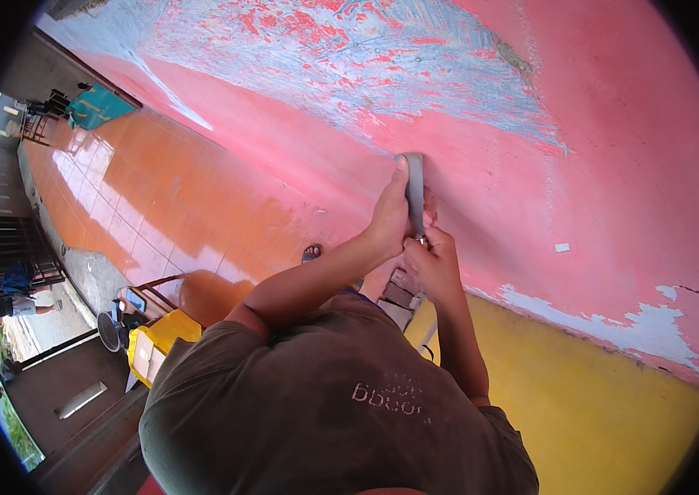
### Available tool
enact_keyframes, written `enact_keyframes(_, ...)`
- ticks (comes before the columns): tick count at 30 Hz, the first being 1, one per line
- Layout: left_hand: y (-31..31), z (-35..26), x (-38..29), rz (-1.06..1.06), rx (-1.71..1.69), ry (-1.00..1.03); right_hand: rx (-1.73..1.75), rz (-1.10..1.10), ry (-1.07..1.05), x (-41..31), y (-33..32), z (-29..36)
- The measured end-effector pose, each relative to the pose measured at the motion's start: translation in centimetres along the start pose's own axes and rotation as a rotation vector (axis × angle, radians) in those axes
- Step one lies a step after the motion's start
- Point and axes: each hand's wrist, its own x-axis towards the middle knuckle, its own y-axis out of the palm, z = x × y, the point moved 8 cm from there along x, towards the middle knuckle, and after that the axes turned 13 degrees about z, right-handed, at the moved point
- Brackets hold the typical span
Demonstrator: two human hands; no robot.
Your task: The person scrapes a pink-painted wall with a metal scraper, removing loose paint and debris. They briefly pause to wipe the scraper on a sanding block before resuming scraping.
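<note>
In front of me is a pink painted wall (485,173) with a large scraped patch showing pale blue-grey. Both my hands are on a flat grey metal tool, perhaps a scraper blade (415,192), held close to the wall just below the patch's lower edge. My left hand (391,213) lies along the blade's side, thumb near its top end. Lower down, my right hand (434,257) is closed around the tool's near end, by a shiny metal collar; the handle is mostly hidden in it.
Orange floor tiles (182,204) with pink dust lie at left. A chair holding a yellow box (167,340) stands behind my left arm. Bricks (402,291) lie below my hands, beside a yellow surface (572,396). A person (15,306) is outside at far left.
</note>
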Motion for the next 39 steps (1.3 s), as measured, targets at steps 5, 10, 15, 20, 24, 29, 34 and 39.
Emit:
enact_keyframes(5,0.3,0.2,-0.2,-0.047,-0.033,0.012,-0.034,0.012,-0.026,-0.2,-0.1,0.4)
enact_keyframes(10,0.6,1.0,-0.5,-0.05,-0.049,-0.056,-0.016,-0.02,0.022,-1.1,0.0,0.2)
enact_keyframes(15,-0.3,-0.6,-0.5,-0.127,-0.127,-0.008,0.0,0.011,0.007,0.3,1.4,0.9)
enact_keyframes(20,0.3,0.1,-0.9,-0.07,-0.141,-0.071,-0.035,0.0,0.063,-0.9,1.5,1.0)
enact_keyframes(24,-0.2,-0.2,-0.9,-0.053,-0.104,-0.067,-0.074,-0.007,0.019,-0.5,1.6,0.2)
enact_keyframes(29,-0.6,0.3,-0.3,-0.045,-0.138,-0.047,-0.04,-0.012,0.054,-0.1,0.9,0.8)
enact_keyframes(34,-0.8,-1.7,-0.8,-0.073,-0.11,-0.061,-0.12,-0.017,-0.006,0.9,1.9,-0.1)
enact_keyframes(39,-0.6,-1.2,-0.8,-0.046,-0.1,-0.059,-0.011,-0.036,0.033,0.4,2.3,0.0)
